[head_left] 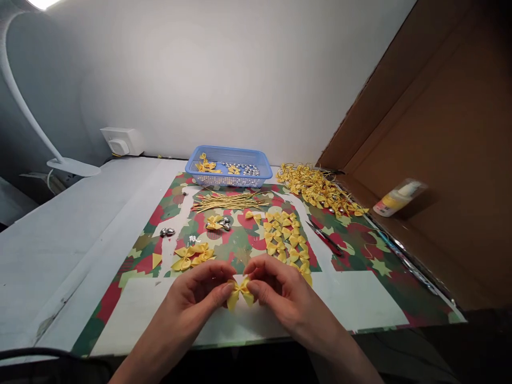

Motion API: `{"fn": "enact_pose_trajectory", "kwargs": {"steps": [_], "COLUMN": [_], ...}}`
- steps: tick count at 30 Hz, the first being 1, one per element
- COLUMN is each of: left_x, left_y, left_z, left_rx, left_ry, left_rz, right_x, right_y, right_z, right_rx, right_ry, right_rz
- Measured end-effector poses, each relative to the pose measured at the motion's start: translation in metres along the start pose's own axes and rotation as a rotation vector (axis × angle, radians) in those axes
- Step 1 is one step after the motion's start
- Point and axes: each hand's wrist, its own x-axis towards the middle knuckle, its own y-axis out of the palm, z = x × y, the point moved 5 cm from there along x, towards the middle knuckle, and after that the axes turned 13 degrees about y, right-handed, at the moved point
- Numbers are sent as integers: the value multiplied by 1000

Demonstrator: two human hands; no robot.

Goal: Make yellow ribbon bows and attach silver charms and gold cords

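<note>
Between my two hands, over the white strip [352, 298] at the near edge, is a yellow ribbon bow [240, 292]. My left hand [202, 290] pinches its left loop between thumb and fingers. The right loop is pinched by my right hand [276, 288] in the same way. Just beyond my left hand lies a small pile of yellow bows [194, 257]. Past my right hand, more bows lie in two columns [286, 240]. One bow with silver beads [218, 223] rests in the middle of the patterned mat, and a few silver beads [167, 232] sit to its left.
A blue basket [230, 149] with bows and silver beads stands at the back. In front of it lie gold cords [230, 201]. Bows with cords are heaped [320, 189] at back right, near tweezers [326, 239]. A bottle [398, 197] stands by the cardboard wall [432, 106].
</note>
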Motion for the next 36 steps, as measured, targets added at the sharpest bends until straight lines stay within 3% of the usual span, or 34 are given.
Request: {"fn": "enact_pose_trajectory", "kwargs": {"steps": [4,11,18,29,36], "left_x": [-1,-1,0,-2,-1], "left_y": [1,9,15,14,12], "left_z": [1,-2,-6,-9,-4], "left_rx": [126,381,472,230,47], "left_ry": [45,122,156,73,11], "left_rz": [43,227,311,309,183], "right_x": [-1,-3,-8,-6,-9], "right_y": [-1,-3,1,4,3], "right_z": [-1,4,7,2,4], "right_rx": [-31,-289,-437,-374,-306], "right_ry": [1,-56,-82,-12,-19], "right_rz": [-10,-134,-147,-142,-148]}}
